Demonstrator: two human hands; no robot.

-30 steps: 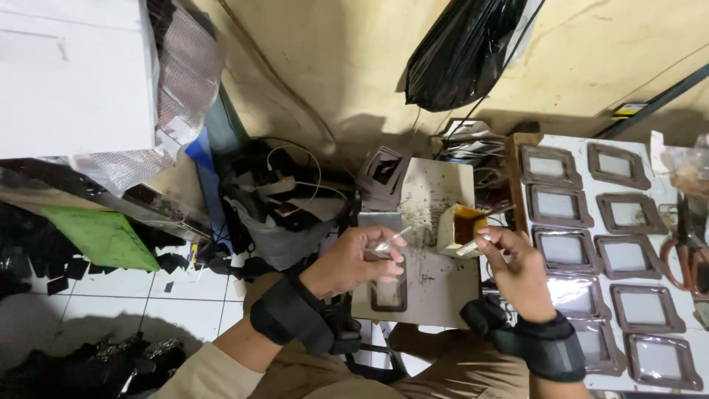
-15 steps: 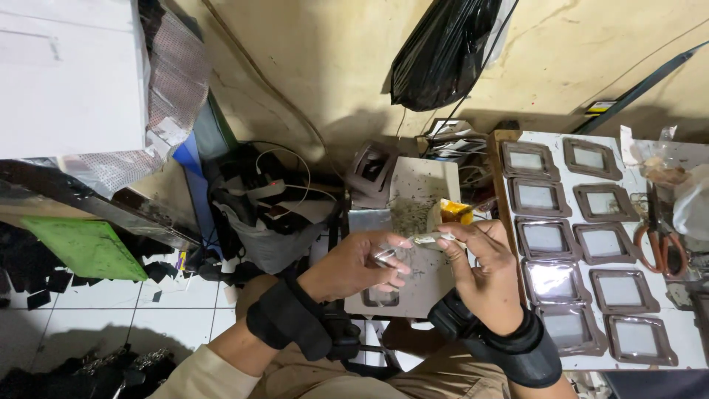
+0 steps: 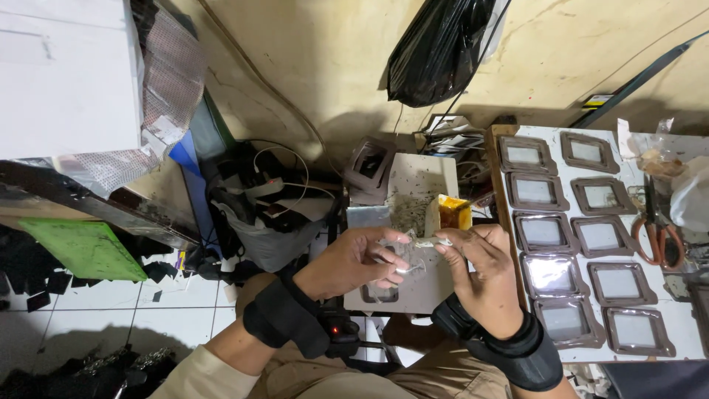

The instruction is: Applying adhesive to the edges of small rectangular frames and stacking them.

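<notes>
I am holding a small clear plastic piece (image 3: pixel 413 247) up between my two hands, just above a light board (image 3: pixel 425 188) that is lying over my lap. My left hand (image 3: pixel 354 260) is pinching the left end of the piece with the fingers curled in tight around it. My right hand (image 3: pixel 484 277) is gripping the right end between the thumb and the first fingers, so both hands are closed on the same piece. The piece is thin and shiny, and it is hard to see its exact shape, but it may be a little see-through sleeve. I am wearing a black band (image 3: pixel 292 319) on my left wrist and another black band (image 3: pixel 521 351) on my right wrist. A small yellow tub (image 3: pixel 454 213) is sitting on the board just behind my fingers. A dark frame with a little window (image 3: pixel 382 294) is lying on the board under my left hand. To my right, a white table (image 3: pixel 683 336) is carrying rows of brown frames (image 3: pixel 543 191) with pale middles. Orange-handled scissors (image 3: pixel 657 233) are lying near the table's far edge. A black bag (image 3: pixel 436 48) is hanging on the wall above. A green sheet (image 3: pixel 85 247) is lying on the floor to my left.
</notes>
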